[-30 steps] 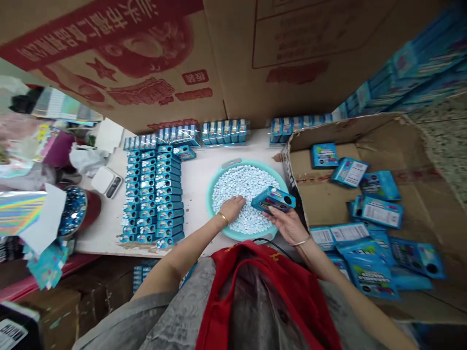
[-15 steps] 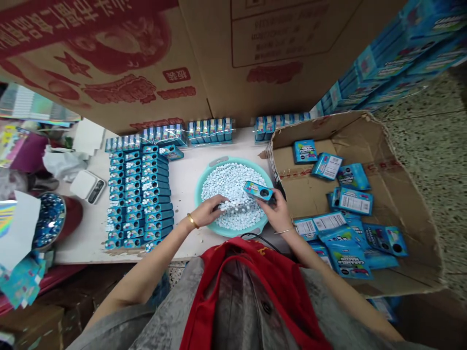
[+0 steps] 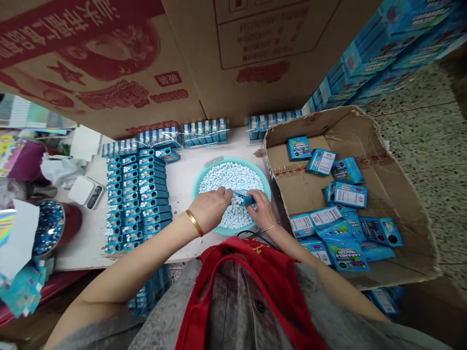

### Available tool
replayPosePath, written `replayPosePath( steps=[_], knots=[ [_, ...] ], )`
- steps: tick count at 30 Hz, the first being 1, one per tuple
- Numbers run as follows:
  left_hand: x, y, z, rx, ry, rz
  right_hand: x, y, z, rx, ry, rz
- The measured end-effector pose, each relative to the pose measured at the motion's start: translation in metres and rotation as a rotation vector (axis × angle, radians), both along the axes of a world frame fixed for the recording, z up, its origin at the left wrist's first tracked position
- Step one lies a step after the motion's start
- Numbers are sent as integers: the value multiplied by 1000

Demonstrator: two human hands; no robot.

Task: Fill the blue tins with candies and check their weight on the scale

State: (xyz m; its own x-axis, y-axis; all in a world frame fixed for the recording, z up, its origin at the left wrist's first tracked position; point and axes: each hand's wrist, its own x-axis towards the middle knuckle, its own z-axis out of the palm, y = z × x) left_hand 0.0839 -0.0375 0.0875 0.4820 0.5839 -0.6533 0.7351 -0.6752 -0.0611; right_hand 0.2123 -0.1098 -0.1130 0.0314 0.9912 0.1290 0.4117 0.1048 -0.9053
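A turquoise basin (image 3: pixel 196 187) full of small white candies (image 3: pixel 233 176) stands in front of me on the white table. Over it my right hand (image 3: pixel 263 210) grips a small blue candy box (image 3: pixel 246 198), held low and tilted above the candies. My left hand (image 3: pixel 211 209) is closed, its fingertips pinched together at the left end of that box. Whatever lies between the left fingers is hidden; some white candies show beside them. Left of the basin, rows of blue boxes (image 3: pixel 155 194) with round holes stand packed together, several showing white candies in their openings.
On the right is an open cardboard carton (image 3: pixel 386 194) with loose blue boxes (image 3: pixel 345 194). Clear-wrapped packs (image 3: pixel 205 132) line the back edge below a large cardboard box (image 3: pixel 138 63). A small scale (image 3: pixel 86 192) and a red tub (image 3: pixel 72 218) sit at the left.
My left hand has risen from the candies to the left end of the box. The right hand has brought the box lower and left, turning it. The view has shifted right.
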Motion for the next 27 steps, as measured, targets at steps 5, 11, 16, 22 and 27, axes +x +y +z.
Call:
replayPosePath(
  steps=[5, 11, 16, 22, 27],
  knots=[
    [14, -10, 15, 80, 0, -72, -3, 0, -5, -7, 60, -25],
    [-49, 26, -50, 191, -130, 159, 9, 3, -6, -61, 106, -119],
    [-77, 27, -155, 28, -213, 257, 17, 7, -1, -89, 99, -154],
    [-62, -11, -202, -156, -408, 278, 19, 10, -6, -146, 159, -202],
    [-69, -19, -194, -289, -587, 330, 20, 12, -13, -184, 211, -244]
  ],
)
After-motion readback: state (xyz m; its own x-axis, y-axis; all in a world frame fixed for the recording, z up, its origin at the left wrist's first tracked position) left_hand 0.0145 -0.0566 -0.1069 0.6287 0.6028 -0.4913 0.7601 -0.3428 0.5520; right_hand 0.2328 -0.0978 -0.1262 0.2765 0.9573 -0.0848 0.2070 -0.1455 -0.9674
